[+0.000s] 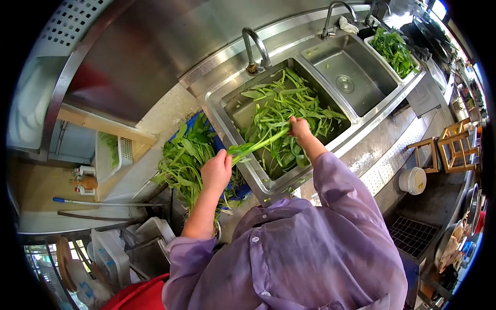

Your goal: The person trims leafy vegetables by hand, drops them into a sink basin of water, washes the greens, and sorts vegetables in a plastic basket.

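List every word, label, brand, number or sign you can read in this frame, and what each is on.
Readable text: none.
Bottles on the left: any label print is too small and blurred to read.
Bucket on the right: no legible marking.
Shirt and sink: no lettering visible.

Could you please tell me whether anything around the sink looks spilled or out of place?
Only small things: green scraps lie along the front edge of the sink, outside the basin holding the loose greens, so they look strayed. The nearest faucet also looks brownish at its base, unlike its silvery spout. Nothing looks clearly broken.
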`<state>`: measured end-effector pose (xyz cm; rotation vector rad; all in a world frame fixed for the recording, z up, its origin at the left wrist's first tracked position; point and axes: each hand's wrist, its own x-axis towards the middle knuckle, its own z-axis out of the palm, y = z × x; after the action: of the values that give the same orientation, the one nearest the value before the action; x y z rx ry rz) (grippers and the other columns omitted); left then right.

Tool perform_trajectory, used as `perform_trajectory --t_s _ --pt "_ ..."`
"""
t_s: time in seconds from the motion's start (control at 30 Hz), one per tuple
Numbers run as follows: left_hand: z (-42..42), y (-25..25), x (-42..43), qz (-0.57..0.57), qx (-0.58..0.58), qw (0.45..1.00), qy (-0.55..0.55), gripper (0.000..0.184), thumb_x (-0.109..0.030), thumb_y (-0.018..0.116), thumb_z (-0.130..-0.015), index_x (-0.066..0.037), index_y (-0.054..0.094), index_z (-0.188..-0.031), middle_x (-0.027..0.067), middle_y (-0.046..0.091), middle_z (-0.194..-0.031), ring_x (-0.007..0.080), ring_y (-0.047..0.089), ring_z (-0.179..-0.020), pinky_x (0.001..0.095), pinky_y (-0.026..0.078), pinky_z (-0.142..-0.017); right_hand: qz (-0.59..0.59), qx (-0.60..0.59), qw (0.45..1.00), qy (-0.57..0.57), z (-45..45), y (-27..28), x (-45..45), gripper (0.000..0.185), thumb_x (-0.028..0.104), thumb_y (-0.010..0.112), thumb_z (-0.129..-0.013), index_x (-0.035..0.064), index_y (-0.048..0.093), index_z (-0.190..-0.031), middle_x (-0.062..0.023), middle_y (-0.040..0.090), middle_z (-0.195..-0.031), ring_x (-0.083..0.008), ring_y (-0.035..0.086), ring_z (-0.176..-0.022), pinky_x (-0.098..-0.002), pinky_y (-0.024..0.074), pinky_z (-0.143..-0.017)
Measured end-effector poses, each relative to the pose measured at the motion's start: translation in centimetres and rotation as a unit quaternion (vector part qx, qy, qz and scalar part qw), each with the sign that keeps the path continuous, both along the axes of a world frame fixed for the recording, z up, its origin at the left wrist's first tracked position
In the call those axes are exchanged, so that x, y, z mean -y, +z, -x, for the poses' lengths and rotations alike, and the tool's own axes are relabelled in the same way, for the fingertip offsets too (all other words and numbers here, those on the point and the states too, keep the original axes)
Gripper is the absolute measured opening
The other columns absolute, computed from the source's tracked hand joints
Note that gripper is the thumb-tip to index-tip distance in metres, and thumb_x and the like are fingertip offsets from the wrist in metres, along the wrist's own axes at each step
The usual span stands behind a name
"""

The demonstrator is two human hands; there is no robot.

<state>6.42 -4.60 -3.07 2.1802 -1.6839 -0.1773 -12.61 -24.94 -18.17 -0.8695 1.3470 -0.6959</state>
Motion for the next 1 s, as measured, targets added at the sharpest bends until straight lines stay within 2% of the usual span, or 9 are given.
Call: perform_trajectory --t_s 0.07,0.27,0.43,0.6,0.73,0.8,0.83,0.9,1.0 --pt "0.0 0.0 0.3 0.001 0.005 1.0 0.006 0.02 -0.025 0.048 -0.081 -0.007 0.046 -0.072 0.0137 0.051 -0.055 0.0341 0.052 -0.054 0.0437 0.038 -0.046 0.271 -0.405 0.866 0.114 1.4 -1.3 1.1 0.027 0.026 0.046 -0.083 0.0035 0.057 -0.093 -0.0163 0.058 -0.081 -0.0322 0.056 -0.071 -0.0406 0.0445 -0.067" --pt "-0.8 0.2 0.1 -0.042 -0.033 0.997 0.053 0.023 -0.025 0.047 -0.082 -0.005 0.045 -0.069 0.0151 0.051 -0.057 0.0351 0.051 -0.055 0.0441 0.037 -0.048 0.531 -0.433 0.719 0.117 1.9 8.2 -2.8 0.016 0.016 0.05 -0.079 0.0075 0.058 -0.09 -0.0094 0.056 -0.09 -0.0273 0.052 -0.087 -0.0373 0.0408 -0.077" --pt "-1.7 0.2 0.2 -0.036 -0.097 0.994 0.031 0.026 -0.025 0.048 -0.082 -0.003 0.045 -0.068 0.0161 0.048 -0.057 0.0357 0.049 -0.056 0.0432 0.035 -0.048 0.679 -0.239 0.608 0.336 0.8 8.9 -4.5 0.011 0.017 0.051 -0.079 0.0091 0.056 -0.083 -0.0077 0.054 -0.085 -0.025 0.052 -0.085 -0.0361 0.0395 -0.075" --pt "-2.4 -0.9 0.0 -0.058 -0.189 0.98 0.033 0.026 -0.026 0.048 -0.082 -0.003 0.048 -0.071 0.0164 0.049 -0.058 0.0353 0.049 -0.055 0.041 0.036 -0.049 0.492 -0.129 0.786 0.351 0.3 5.1 -3.9 0.021 0.026 0.049 -0.084 0.0064 0.057 -0.087 -0.0117 0.055 -0.076 -0.027 0.054 -0.075 -0.037 0.0425 -0.068" --pt "0.3 -1.8 1.5 -0.023 -0.159 0.986 0.051 0.029 -0.024 0.05 -0.081 0.0 0.043 -0.067 0.0149 0.042 -0.055 0.0264 0.042 -0.049 0.0368 0.033 -0.048 0.079 -0.051 0.994 0.051 -1.2 0.0 -0.5 0.031 0.029 0.044 -0.086 0.0014 0.058 -0.087 -0.014 0.058 -0.07 -0.0293 0.055 -0.064 -0.0374 0.045 -0.062" --pt "-0.3 -1.5 1.2 -0.034 -0.153 0.985 0.07 0.029 -0.025 0.049 -0.082 0.0 0.043 -0.066 0.015 0.042 -0.055 0.027 0.042 -0.049 0.0372 0.033 -0.048 0.203 -0.359 0.898 0.15 0.7 -0.3 1.8 0.022 0.023 0.046 -0.085 0.0047 0.057 -0.09 -0.0105 0.059 -0.079 -0.03 0.057 -0.078 -0.0392 0.044 -0.071" --pt "-0.6 -1.4 1.1 -0.047 -0.149 0.984 0.086 0.03 -0.025 0.049 -0.082 0.0 0.043 -0.066 0.0151 0.043 -0.055 0.0276 0.043 -0.049 0.0376 0.033 -0.048 0.206 -0.357 0.898 0.154 0.3 0.7 1.3 0.022 0.023 0.046 -0.085 0.0047 0.057 -0.09 -0.0105 0.059 -0.079 -0.03 0.057 -0.078 -0.0392 0.044 -0.071" --pt "-1.0 -1.6 1.0 -0.051 -0.153 0.983 0.089 0.03 -0.025 0.049 -0.082 0.0 0.043 -0.066 0.015 0.042 -0.054 0.0274 0.043 -0.048 0.0376 0.033 -0.048 0.566 -0.413 0.697 0.155 0.7 3.3 -1.0 0.018 0.02 0.048 -0.083 0.0075 0.056 -0.093 -0.0113 0.057 -0.095 -0.0315 0.051 -0.095 -0.0406 0.0392 -0.084" --pt "-1.0 -2.2 1.3 -0.042 -0.17 0.981 0.084 0.03 -0.025 0.05 -0.081 0.0 0.044 -0.066 0.0146 0.042 -0.053 0.0273 0.042 -0.047 0.0376 0.033 -0.047 0.606 -0.307 0.646 0.349 -0.2 7.8 -4.9 0.02 0.026 0.05 -0.081 0.0093 0.056 -0.091 -0.0073 0.055 -0.098 -0.0255 0.05 -0.096 -0.0388 0.0382 -0.084"
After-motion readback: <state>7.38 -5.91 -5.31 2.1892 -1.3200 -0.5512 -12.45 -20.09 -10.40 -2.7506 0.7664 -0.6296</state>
